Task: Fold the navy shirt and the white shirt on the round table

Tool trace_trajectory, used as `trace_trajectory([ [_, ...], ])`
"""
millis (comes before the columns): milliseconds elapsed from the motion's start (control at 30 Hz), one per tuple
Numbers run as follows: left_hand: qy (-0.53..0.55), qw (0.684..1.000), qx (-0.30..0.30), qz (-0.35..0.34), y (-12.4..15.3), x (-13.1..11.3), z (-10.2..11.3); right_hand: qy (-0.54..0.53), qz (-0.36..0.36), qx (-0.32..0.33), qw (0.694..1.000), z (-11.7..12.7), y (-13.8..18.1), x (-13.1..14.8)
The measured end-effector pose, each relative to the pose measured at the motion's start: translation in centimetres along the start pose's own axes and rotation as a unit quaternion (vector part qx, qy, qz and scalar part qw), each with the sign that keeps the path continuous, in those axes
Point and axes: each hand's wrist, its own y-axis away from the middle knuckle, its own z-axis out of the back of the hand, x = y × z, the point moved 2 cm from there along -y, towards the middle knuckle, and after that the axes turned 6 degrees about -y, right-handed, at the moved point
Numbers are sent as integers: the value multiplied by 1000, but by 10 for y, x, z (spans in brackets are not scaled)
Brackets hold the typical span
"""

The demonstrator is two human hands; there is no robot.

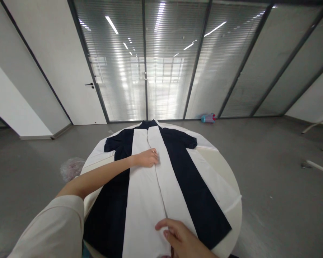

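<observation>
A short-sleeved shirt-like garment (179,172) lies spread face up, with navy sides, sleeves and collar and two white front panels. Its front opening runs down the middle. My left hand (146,158) reaches across from the left and is closed on the edge of this opening, at about chest height. Lower down, near the bottom of the picture, my right hand (181,236) is at the same opening. Its index finger and thumb are apart over the white panel; the remaining fingers are partly cut off by the frame.
Under the garment is a round table (233,175) with a thin white sheet (212,179) on it. A clear plastic bag (72,169) is on the floor at left. A blue and pink basket-like object (208,118) lies by the glass wall (167,71). Pale legs (321,167) stand at right.
</observation>
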Motion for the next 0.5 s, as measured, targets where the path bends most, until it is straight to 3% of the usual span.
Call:
trace_trajectory([
  [100, -35, 999, 1, 11, -5, -6, 3, 61, -44, 3, 997, 2, 5, 1],
  [200, -65, 995, -45, 65, -3, -29, 14, 89, -36, 28, 995, 8, 13, 7],
  [300, -27, 993, -75, 93, 3, -75, 21, 127, 2, 61, 990, 20, 24, 14],
  [367, 2, 994, -63, 87, 7, -113, 17, 143, 26, 63, 987, 29, 32, 17],
  [500, 25, 996, -48, 67, 13, -188, 6, 199, 46, 3, 979, 47, 46, 21],
])
